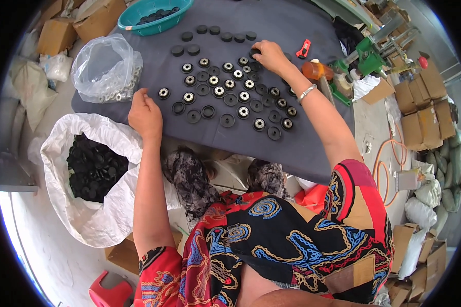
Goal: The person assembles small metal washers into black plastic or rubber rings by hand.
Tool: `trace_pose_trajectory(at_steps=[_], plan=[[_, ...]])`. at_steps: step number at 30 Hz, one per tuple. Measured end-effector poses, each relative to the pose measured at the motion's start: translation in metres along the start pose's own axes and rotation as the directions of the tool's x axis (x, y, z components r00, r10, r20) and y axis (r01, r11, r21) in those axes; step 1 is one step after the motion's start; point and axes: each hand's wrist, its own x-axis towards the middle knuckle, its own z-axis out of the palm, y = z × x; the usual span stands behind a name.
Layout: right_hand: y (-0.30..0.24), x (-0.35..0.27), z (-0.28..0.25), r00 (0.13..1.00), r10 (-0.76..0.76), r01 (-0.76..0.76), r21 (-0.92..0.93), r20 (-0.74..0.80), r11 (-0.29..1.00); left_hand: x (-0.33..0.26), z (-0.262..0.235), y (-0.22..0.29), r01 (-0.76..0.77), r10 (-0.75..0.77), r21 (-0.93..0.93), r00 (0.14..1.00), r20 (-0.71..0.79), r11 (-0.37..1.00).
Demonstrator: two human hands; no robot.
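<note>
My right hand (pixel 272 57) reaches over the dark cloth-covered table (pixel 189 125), fingers closed on a round black cap (pixel 254 52). Below and left of it, several black caps with shiny metal bearings (pixel 218 91) in them stand in loose rows among hollow black caps (pixel 227 120). Near the table's left edge, my left hand (pixel 146 116) has its fingers curled together beside a see-through plastic bag (pixel 100 59); whatever they hold is hidden. Small metal bearings (pixel 119 95) fill the bottom of that bag. Several plain black caps (pixel 193 49) lie farther back.
A teal basin (pixel 138 29) with black caps stands at the far edge. On the right are a red cutter (pixel 303 48), a mallet (pixel 317 70) and a green hand press (pixel 366 53). A white sack (pixel 61 153) of black caps stands left, beside a red stool (pixel 110 290).
</note>
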Motion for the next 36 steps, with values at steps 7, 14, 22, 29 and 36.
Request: trace_pose_trajectory(at_steps=[7,14,22,29,36], plan=[[-0.023,-0.013,-0.01,0.998,0.047,-0.05,-0.053,-0.047,0.997,0.0,0.003,-0.006,0.002,-0.002,0.0,1.0,-0.016,1.0],[-0.019,-0.022,0.007,1.0,-0.023,0.023,0.037,0.01,0.999,0.0,-0.001,-0.001,0.01,-0.01,0.025,1.0,-0.004,1.0],[-0.01,-0.034,0.001,0.987,0.16,-0.161,0.095,0.018,0.982,-0.002,0.002,-0.006,0.026,-0.026,0.032,1.0,-0.003,0.999],[-0.011,-0.052,-0.005,0.989,-0.051,0.04,-0.082,-0.141,0.996,0.001,0.005,-0.005,0.045,-0.046,0.043,0.999,0.02,0.998],[-0.013,-0.061,-0.021,0.998,-0.031,0.035,0.081,-0.046,0.996,-0.001,0.002,-0.005,0.032,-0.032,0.036,0.999,0.012,0.999]])
